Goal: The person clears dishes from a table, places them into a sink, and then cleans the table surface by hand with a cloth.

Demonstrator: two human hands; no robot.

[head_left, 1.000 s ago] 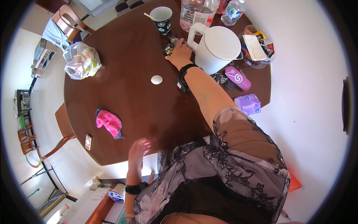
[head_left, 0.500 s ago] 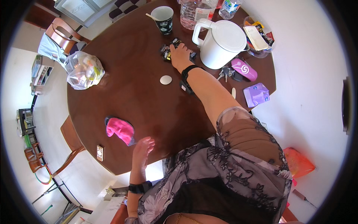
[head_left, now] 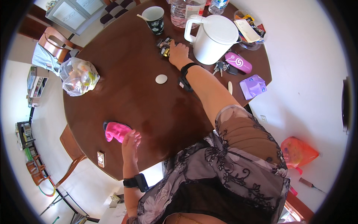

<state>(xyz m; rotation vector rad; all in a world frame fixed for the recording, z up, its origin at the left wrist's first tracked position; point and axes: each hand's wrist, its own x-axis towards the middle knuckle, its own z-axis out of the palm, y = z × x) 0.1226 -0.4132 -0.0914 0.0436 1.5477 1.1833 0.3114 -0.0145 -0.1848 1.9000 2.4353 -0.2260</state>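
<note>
At the far middle of the table, my right hand (head_left: 179, 53) lies with bent fingers against a pile of small dark and gold wrapped packets (head_left: 165, 46). It seems closed over some of them, though its palm side is hidden. My left hand (head_left: 130, 145) hangs at the near left edge, fingers loosely stretched, holding nothing. Beyond its fingertips sits a folded pink cloth (head_left: 116, 130) with a dark edge, partly covered by the hand in this view; whether they touch I cannot tell. A white oval disc (head_left: 161, 79) lies left of my right wrist.
A white kettle (head_left: 214, 41) stands right of my right hand, with keys (head_left: 220, 68), a pink case (head_left: 238, 62) and a purple pack (head_left: 253, 87) nearby. A patterned cup (head_left: 154, 22) and large bottle (head_left: 186, 15) stand behind. A filled plastic bag (head_left: 78, 76) and remote (head_left: 100, 159) sit left.
My left hand has risen toward the pink cloth and now overlaps it. Packets that showed right of my right hand are no longer seen there. The whole view has shifted slightly.
</note>
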